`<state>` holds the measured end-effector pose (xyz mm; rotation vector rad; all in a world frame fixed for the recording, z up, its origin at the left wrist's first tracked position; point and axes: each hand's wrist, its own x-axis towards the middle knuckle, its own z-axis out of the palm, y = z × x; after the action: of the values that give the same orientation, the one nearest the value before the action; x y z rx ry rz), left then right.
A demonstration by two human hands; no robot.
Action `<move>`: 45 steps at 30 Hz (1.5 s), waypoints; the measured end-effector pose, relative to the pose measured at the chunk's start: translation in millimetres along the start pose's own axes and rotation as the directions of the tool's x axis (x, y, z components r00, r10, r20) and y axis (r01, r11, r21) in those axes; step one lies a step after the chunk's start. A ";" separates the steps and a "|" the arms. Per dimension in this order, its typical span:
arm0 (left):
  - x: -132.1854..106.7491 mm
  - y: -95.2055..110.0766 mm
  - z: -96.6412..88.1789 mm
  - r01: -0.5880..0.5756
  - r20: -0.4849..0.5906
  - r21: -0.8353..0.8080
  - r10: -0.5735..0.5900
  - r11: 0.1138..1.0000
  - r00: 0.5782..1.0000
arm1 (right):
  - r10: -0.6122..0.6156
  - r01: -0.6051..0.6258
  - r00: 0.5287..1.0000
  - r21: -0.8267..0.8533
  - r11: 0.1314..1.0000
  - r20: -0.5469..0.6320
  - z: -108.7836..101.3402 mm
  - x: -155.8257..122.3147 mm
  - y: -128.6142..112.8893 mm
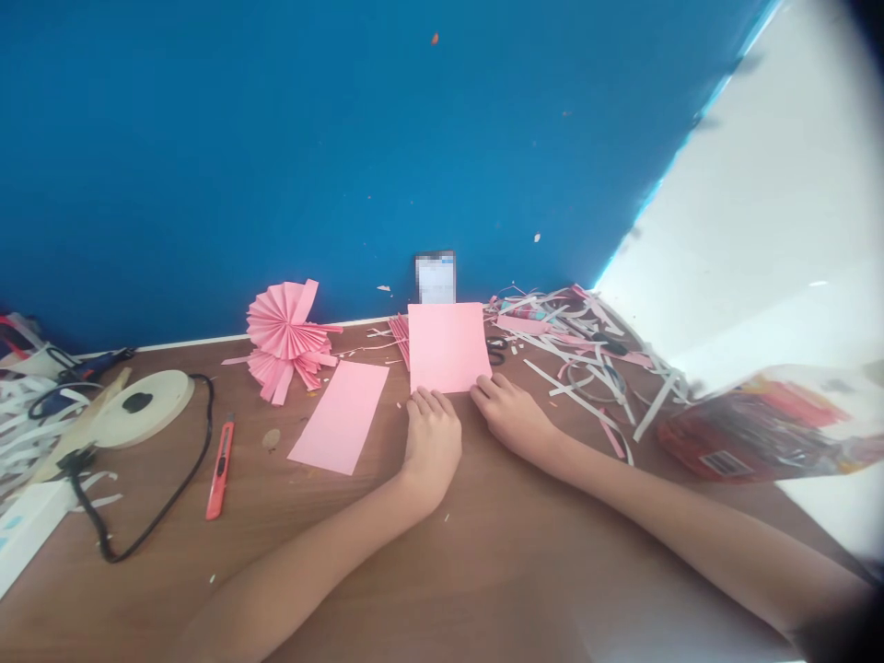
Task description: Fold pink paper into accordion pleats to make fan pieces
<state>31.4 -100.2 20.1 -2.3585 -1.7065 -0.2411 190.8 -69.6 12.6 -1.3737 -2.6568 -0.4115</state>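
A pink paper sheet point(447, 345) lies on the brown table point(483, 552) near the blue wall. My left hand point(432, 437) rests at its near left corner with the fingers curled onto the edge. My right hand point(509, 412) presses its fingertips on the near right corner. A second pink sheet point(340, 416) lies flat to the left, apart from both hands. Behind it sit pleated pink paper fans point(286, 339).
A red utility knife point(220, 468) lies left of the sheets. Further left are a cream tape roll point(142, 407) and a black cable point(158, 511). Paper strips point(587, 354) are heaped at the right, beside a plastic packet point(760, 428). A phone point(436, 277) leans on the wall.
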 end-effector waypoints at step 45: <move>17.2 -7.0 5.2 -0.321 -0.223 -0.115 0.291 0.940 0.930 | 0.092 -0.010 0.977 0.394 0.919 -0.190 15.5 10.5 20.8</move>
<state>30.0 -81.0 20.1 -2.5628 -1.2452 -0.5513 201.9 -45.3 4.0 -1.1999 -2.3609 -0.0060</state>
